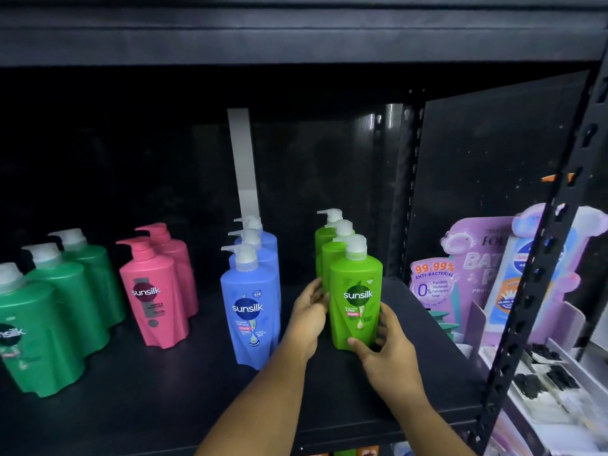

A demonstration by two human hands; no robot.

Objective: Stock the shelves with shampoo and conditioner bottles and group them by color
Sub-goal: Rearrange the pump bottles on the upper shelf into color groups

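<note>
Here the fingers of the right hand (386, 352) curl round the lower right flank of the front lime-green Sunsilk shampoo bottle (357, 291), thumb laid across its base. The left hand (311, 312) sets its nearly straight, close-set fingers (319, 291) flat against the bottle's left side. One hand grips and the other steadies, which reads as squaring the bottle up with its label forward. The bottle stands upright on the black shelf (197, 399), toward its right end and back from the front edge. It heads a file of two more lime-green bottles (334, 240) packed close behind it. Just to the left, apart from the hands, three blue bottles (250, 311) run front to back in the same way. Past them come two pink bottles (153, 297), and three dark green bottles (49, 324) near the left end. Gaps between the files keep each colour its own group, as the task asks. Beyond the perforated upright (526, 307) at the right end, purple display cards (473, 258) fill the neighbouring bay.
</note>
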